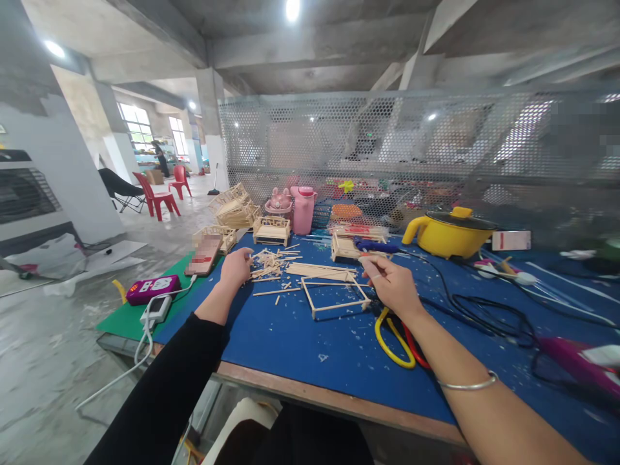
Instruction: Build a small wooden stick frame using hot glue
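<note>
My left hand (236, 268) is at the left edge of a pile of short wooden sticks (271, 261), its fingers bent together; what they hold, if anything, is too small to tell. My right hand (393, 284) is closed in a pinch beside the right end of a rectangular stick frame (334, 307), near the blue glue gun (378, 247); its fingertips' contents cannot be made out. The frame lies on the blue mat. Long sticks (320, 271) lie behind it. Yellow-and-red-handled pliers (394, 349) lie below my right hand.
Small stick-built models (272, 230) and a pink bottle (303, 212) stand at the back. A yellow pot (450, 234) and black cables (489, 313) are at the right. A phone (204, 255) and a purple power strip (152, 289) lie left. Perforated metal mesh (314, 142) rises behind.
</note>
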Demonstrator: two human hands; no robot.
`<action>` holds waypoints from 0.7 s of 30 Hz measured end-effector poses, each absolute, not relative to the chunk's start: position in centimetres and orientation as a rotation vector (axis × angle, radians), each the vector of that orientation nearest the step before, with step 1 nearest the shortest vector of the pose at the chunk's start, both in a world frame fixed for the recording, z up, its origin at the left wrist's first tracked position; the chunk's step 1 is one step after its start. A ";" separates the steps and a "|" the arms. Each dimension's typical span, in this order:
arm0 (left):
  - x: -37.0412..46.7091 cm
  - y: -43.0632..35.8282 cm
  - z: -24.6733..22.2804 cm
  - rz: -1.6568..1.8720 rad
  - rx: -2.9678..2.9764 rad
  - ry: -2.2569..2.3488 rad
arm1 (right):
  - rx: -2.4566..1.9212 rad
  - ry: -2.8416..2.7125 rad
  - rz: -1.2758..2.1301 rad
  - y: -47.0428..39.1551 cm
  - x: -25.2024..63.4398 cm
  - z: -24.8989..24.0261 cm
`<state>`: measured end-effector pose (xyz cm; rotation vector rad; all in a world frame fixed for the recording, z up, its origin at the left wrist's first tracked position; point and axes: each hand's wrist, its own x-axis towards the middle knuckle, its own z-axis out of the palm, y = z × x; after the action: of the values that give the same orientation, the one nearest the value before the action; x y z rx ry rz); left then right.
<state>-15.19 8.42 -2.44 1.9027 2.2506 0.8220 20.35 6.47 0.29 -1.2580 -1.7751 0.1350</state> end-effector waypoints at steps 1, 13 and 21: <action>-15.2 8.3 -2.4 0.816 1.920 2.230 | -1.260 -1.774 0.137 6.5 20.3 0.3; -14.6 8.3 -2.1 0.908 1.915 2.229 | -1.265 -1.783 0.110 6.6 20.5 0.3; -13.7 8.2 -2.1 0.854 1.872 2.270 | -1.270 -1.784 0.064 6.7 20.9 0.6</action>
<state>-13.71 8.22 -2.05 1.8723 2.2700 0.8537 20.90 6.66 0.64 -1.2704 -1.7842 0.0635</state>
